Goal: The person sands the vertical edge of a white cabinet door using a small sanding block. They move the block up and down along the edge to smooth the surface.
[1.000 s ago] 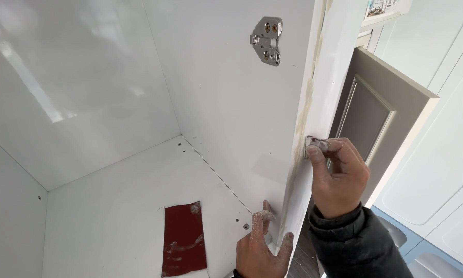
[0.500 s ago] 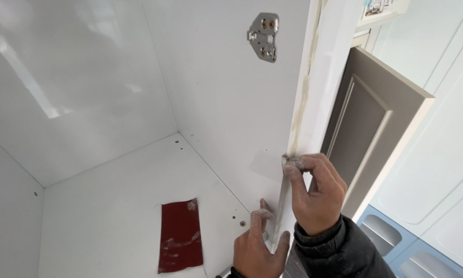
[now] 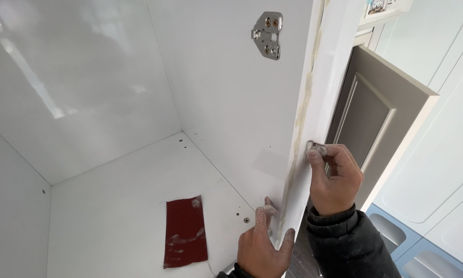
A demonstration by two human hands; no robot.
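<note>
Cabinet edge (image 3: 299,128): scraper (image 3: 314,148) pinched in right-hand fingers (image 3: 318,167).

You get bright, even daylight; glare streaks run across the glossy back panel (image 3: 61,87) at upper left, shadows stay soft, and focus holds sharp throughout.

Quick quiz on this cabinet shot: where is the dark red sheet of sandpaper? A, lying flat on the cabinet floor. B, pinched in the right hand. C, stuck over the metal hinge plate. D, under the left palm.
A: the red sandpaper sheet lies loose on the white cabinet floor, left of the left hand, with neither hand touching it.
</note>
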